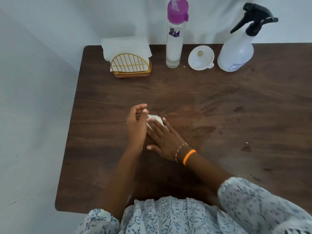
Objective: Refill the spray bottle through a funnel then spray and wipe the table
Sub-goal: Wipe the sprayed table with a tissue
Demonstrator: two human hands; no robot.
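Note:
On the dark wooden table (219, 115) my right hand (164, 139) lies flat, its straight fingers pressing a small folded white tissue (154, 119) against the surface. My left hand (136, 124) hovers just left of it with loosely curled fingers near the tissue's edge; whether they touch it is unclear. At the back stand a white spray bottle (236, 53) with a black trigger head, a white funnel (201, 57) lying mouth-up, and a tall clear bottle (174, 43) with a purple cap.
A gold wire napkin holder (130, 65) with white tissues sits at the back left of the table. White walls close the back and left sides. The table's left edge runs close to my left forearm.

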